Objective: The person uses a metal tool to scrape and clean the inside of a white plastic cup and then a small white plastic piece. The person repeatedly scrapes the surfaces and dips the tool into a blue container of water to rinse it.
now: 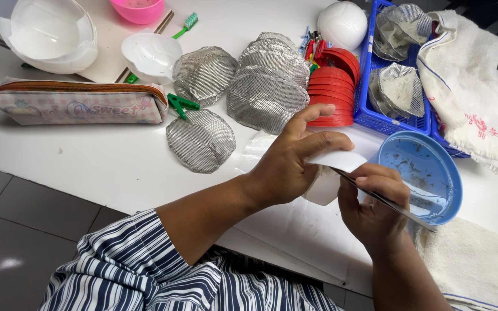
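My left hand (pixel 286 164) grips the curved white plastic shell (pixel 332 170); my right hand (pixel 370 201) pinches thin metal tweezers (pixel 387 201) (blue water bowl (pixel 427 173) at three o'clock). I'd keep the tip shallow, shell steady.

You've got a small white piece (pixel 332 164), curved like a shallow shell, up off the counter at centre-right, its upper edge showing and the rest tucked behind your fingers. Across it runs a thin metal tool (pixel 384 198), slender and shiny, slanting from the piece down toward the near right.
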